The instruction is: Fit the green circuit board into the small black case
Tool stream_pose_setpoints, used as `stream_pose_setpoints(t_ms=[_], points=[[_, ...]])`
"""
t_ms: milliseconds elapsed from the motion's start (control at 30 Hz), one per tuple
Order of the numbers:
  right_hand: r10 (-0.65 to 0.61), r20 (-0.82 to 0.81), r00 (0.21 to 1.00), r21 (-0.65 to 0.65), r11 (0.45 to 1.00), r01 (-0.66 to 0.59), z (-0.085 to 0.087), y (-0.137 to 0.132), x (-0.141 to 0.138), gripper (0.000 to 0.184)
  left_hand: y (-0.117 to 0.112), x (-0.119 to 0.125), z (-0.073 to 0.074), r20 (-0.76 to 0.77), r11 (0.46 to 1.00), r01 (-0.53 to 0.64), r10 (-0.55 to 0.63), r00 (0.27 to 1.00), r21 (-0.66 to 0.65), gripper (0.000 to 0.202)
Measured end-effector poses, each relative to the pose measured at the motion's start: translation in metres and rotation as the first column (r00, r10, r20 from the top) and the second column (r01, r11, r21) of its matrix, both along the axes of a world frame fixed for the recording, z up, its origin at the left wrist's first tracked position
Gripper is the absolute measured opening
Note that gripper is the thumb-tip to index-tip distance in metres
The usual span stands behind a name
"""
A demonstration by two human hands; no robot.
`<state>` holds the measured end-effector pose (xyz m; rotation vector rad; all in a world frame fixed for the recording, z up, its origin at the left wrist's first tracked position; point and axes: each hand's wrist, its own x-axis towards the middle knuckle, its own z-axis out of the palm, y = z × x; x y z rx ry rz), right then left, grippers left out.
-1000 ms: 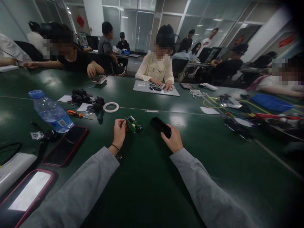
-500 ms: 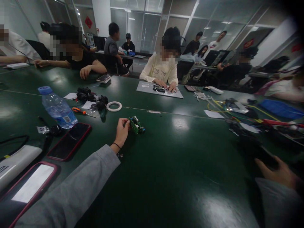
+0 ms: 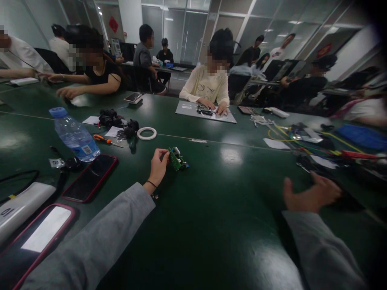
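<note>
My left hand (image 3: 158,165) pinches the left edge of a small green circuit board (image 3: 177,160) between thumb and fingers. The board is tilted and carries silver and blue parts. My right hand (image 3: 313,193) is over the right side of the table, slightly blurred. Its thumb stands apart from the outstretched fingers, and nothing shows in it. A dark object (image 3: 350,199), too dim to name, lies just beyond its fingertips. Some tiny metal bits (image 3: 155,196) sit beside my left wrist.
Left of me are a water bottle (image 3: 74,137), two phones, a white device (image 3: 22,211), an orange-handled screwdriver (image 3: 104,140) and a tape roll (image 3: 146,133). Cables and tools (image 3: 302,135) crowd the right. Across the green table (image 3: 211,225), a person works over a grey board (image 3: 184,112).
My right hand has moved left, away from the dark object it was at on the right edge. My left hand still holds the circuit board, nearly in place.
</note>
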<state>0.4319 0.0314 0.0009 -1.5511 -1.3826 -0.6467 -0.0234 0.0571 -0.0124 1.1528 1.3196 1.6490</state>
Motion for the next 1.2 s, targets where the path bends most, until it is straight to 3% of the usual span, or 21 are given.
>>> stream_pose_setpoints(t_ms=[33,100,167,233,300,400,533,600,700,767,833,900,967,1000,1067,1133,1200], points=[[0.056,0.068,0.996,-0.010,0.998,-0.055,-0.005,0.003,-0.028,0.075,-0.001,0.000,0.000,-0.021,1.000,0.004,-0.004,1.000,0.005,0.022],[0.282,0.111,0.953,-0.099,0.957,-0.271,-0.009,-0.001,-0.101,0.065,-0.002,0.000,0.002,-0.059,1.000,0.016,-0.015,0.998,0.007,0.023],[0.500,0.131,0.856,-0.215,0.857,-0.468,-0.006,-0.014,-0.183,0.062,-0.003,0.000,0.003,-0.089,1.000,0.019,-0.018,0.996,0.005,0.023],[0.625,0.127,0.770,-0.300,0.764,-0.571,0.001,-0.026,-0.253,0.065,-0.005,0.001,0.005,-0.117,1.000,0.014,-0.012,0.993,0.023,0.023],[0.674,0.120,0.729,-0.357,0.714,-0.602,0.006,-0.032,-0.300,0.065,-0.008,0.002,0.008,-0.154,0.998,0.022,-0.013,0.988,0.061,0.023],[0.673,0.111,0.731,-0.446,0.692,-0.568,0.008,-0.027,-0.329,0.060,-0.012,0.004,0.011,-0.207,0.994,0.047,-0.026,0.978,0.099,0.021],[0.597,0.058,0.800,-0.481,0.719,-0.501,0.005,-0.012,-0.326,0.059,-0.014,0.007,0.014,-0.237,0.992,0.080,-0.055,0.970,0.096,0.018],[0.594,0.015,0.804,-0.483,0.708,-0.515,0.003,-0.008,-0.321,0.059,-0.015,0.007,0.015,-0.255,0.991,0.092,-0.063,0.965,0.101,0.017],[0.640,-0.141,0.755,-0.455,0.636,-0.624,0.001,-0.002,-0.317,0.061,-0.016,0.009,0.017,-0.304,0.988,0.101,-0.062,0.951,0.114,0.018],[0.634,-0.364,0.682,-0.366,0.576,-0.731,0.000,0.002,-0.316,0.058,-0.017,0.010,0.019,-0.299,0.988,0.116,-0.080,0.951,0.104,0.022],[0.519,-0.697,0.494,-0.210,0.512,-0.833,0.001,0.006,-0.310,0.050,-0.018,0.011,0.020,-0.237,0.988,0.133,-0.110,0.965,0.084,0.029],[0.232,-0.962,0.146,-0.022,0.465,-0.885,0.006,0.010,-0.294,0.041,-0.018,0.012,0.021,-0.169,0.987,0.146,-0.133,0.976,0.065,0.034],[-0.103,-0.973,-0.208,0.132,0.487,-0.863,0.013,0.014,-0.264,0.033,-0.017,0.012,0.020,-0.140,0.986,0.157,-0.148,0.979,0.056,0.035],[-0.210,-0.919,-0.335,0.178,0.536,-0.825,0.018,0.016,-0.243,0.029,-0.016,0.012,0.020,-0.133,0.986,0.161,-0.152,0.979,0.054,0.035],[-0.234,-0.838,-0.493,0.231,0.666,-0.709,0.029,0.023,-0.191,0.026,-0.014,0.010,0.018,-0.103,0.986,0.159,-0.154,0.983,0.050,0.034],[-0.138,-0.828,-0.544,0.238,0.792,-0.562,0.043,0.029,-0.132,0.027,-0.012,0.008,0.016,-0.062,0.988,0.148,-0.146,0.987,0.035,0.034],[-0.019,-0.831,-0.556,0.245,0.885,-0.396,0.058,0.033,-0.074,0.025,-0.009,0.006,0.014,-0.026,0.990,0.138,-0.138,0.990,0.016,0.033]])
